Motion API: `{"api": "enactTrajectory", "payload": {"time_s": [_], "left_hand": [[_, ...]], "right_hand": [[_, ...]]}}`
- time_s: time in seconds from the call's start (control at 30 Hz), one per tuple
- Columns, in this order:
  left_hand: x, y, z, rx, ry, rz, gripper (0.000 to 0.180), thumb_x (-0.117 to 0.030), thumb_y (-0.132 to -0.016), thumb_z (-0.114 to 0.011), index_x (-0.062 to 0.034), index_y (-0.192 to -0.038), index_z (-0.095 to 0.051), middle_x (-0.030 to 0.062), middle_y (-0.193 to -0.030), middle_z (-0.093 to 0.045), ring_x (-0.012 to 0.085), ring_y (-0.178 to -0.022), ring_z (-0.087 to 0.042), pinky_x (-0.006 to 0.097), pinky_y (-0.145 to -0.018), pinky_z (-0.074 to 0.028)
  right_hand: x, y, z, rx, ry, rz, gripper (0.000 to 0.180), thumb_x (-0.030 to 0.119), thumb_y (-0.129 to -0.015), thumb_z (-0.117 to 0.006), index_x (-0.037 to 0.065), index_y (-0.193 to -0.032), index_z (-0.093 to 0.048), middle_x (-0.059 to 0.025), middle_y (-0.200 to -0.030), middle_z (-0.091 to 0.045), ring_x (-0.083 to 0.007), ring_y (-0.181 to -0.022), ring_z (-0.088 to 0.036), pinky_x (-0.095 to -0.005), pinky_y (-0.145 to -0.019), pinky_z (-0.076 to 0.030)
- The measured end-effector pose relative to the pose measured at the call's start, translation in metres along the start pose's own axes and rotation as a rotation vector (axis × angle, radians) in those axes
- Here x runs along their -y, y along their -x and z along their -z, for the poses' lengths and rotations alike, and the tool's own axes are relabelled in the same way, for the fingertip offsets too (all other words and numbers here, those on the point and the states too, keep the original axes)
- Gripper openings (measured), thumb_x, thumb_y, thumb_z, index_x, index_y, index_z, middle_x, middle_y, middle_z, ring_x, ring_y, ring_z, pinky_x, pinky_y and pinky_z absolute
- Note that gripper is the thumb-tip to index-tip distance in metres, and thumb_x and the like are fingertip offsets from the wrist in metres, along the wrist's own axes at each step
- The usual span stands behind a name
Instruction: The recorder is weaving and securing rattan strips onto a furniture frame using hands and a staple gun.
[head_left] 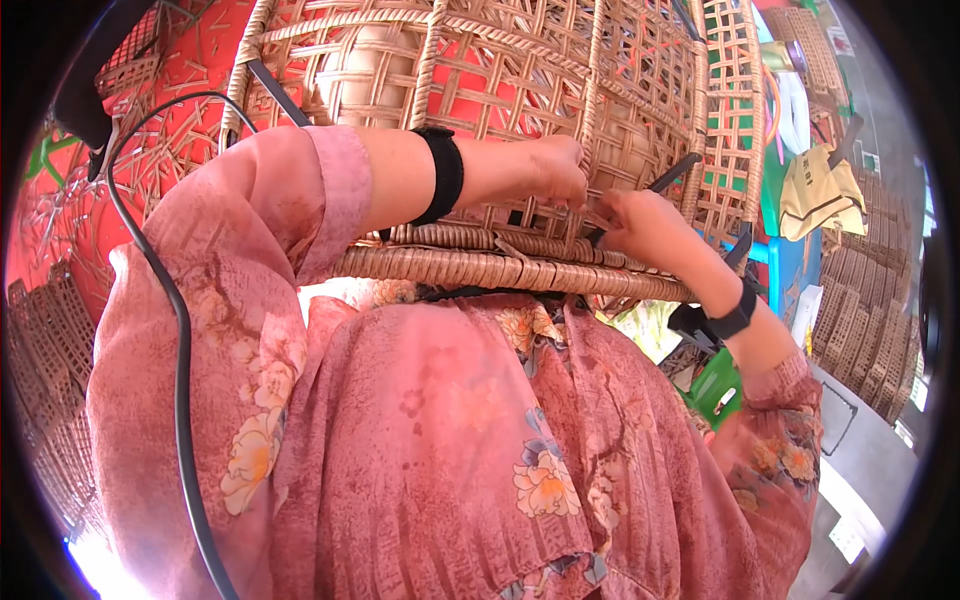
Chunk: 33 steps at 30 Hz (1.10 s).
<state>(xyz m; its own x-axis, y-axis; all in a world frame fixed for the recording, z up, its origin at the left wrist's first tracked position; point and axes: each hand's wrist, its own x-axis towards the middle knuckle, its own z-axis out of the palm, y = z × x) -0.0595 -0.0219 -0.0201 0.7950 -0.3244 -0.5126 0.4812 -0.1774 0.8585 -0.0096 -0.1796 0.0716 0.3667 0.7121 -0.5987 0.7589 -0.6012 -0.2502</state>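
A large tan wicker piece (pixel 480 105) with open lattice weave lies across in front of me, its thick wrapped rim (pixel 450 268) close to my body. Over the lattice, by an upright wrapped rib, my left hand (pixel 558 172) is closed with its fingers curled. Just right of it and lower, my right hand (pixel 640 225) pinches at the weave near the rim. The fingertips almost meet; whatever thin piece lies between them is too small to make out. Black bars (pixel 675 172) stick through the wicker beside my right hand.
Loose cane strips (pixel 165 150) litter the red surface at the left. A black cable (pixel 185 340) hangs down past my left arm. Stacked woven panels (pixel 865 330) stand at the right, near a yellow bag (pixel 822 193) and a blue stool (pixel 782 262).
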Motion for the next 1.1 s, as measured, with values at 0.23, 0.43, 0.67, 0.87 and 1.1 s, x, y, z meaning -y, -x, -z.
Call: {"api": "enactTrajectory", "payload": {"time_s": [0.23, 0.43, 0.67, 0.87, 1.1], "left_hand": [[0.001, -0.002, 0.003, 0.016, 0.049, 0.033, 0.025, -0.011, -0.062, -0.075, -0.0036, -0.072, -0.053, 0.0034, -0.060, -0.054, 0.0127, -0.051, -0.051, 0.027, -0.044, -0.040], [-0.001, -0.002, 0.007, 0.041, 0.068, 0.027, 0.028, -0.009, -0.062, -0.078, -0.0028, -0.074, -0.053, 0.0031, -0.061, -0.053, 0.0117, -0.053, -0.051, 0.026, -0.045, -0.040], [-0.005, -0.001, 0.004, 0.028, 0.021, 0.044, 0.029, -0.011, -0.062, -0.079, -0.0028, -0.073, -0.053, 0.0030, -0.061, -0.052, 0.0116, -0.054, -0.050, 0.027, -0.045, -0.040], [0.002, 0.000, 0.006, 0.026, 0.069, 0.043, 0.027, -0.012, -0.063, -0.078, -0.0042, -0.072, -0.054, 0.0028, -0.061, -0.051, 0.0116, -0.053, -0.047, 0.026, -0.046, -0.037], [0.005, -0.005, 0.006, 0.057, 0.100, 0.048, 0.027, -0.010, -0.063, -0.078, -0.0044, -0.073, -0.053, 0.0019, -0.060, -0.050, 0.0114, -0.053, -0.047, 0.027, -0.046, -0.037]], "right_hand": [[-0.041, 0.041, 0.055, -0.434, 0.803, 0.193, 0.007, 0.006, -0.068, -0.055, 0.005, -0.074, -0.058, -0.0090, -0.079, -0.054, -0.0268, -0.081, -0.054, -0.0357, -0.073, -0.043], [-0.073, 0.052, 0.072, -0.609, 1.004, -0.081, 0.012, 0.009, -0.072, -0.056, 0.008, -0.084, -0.059, -0.0077, -0.078, -0.054, -0.0236, -0.080, -0.054, -0.0345, -0.072, -0.042], [-0.074, 0.066, 0.083, -0.571, 0.792, 0.215, 0.013, 0.006, -0.073, -0.058, 0.009, -0.085, -0.059, -0.0067, -0.078, -0.053, -0.0228, -0.078, -0.056, -0.0355, -0.065, -0.047], [-0.054, 0.068, 0.098, -0.713, 0.745, 0.131, 0.006, 0.009, -0.079, -0.057, 0.006, -0.083, -0.057, -0.0090, -0.078, -0.053, -0.0252, -0.073, -0.057, -0.0369, -0.062, -0.047], [-0.071, 0.046, 0.075, -0.770, -0.568, -0.200, 0.022, 0.009, -0.090, -0.045, 0.002, -0.106, -0.058, -0.0090, -0.089, -0.063, -0.0180, -0.078, -0.065, -0.0252, -0.062, -0.052]]}}
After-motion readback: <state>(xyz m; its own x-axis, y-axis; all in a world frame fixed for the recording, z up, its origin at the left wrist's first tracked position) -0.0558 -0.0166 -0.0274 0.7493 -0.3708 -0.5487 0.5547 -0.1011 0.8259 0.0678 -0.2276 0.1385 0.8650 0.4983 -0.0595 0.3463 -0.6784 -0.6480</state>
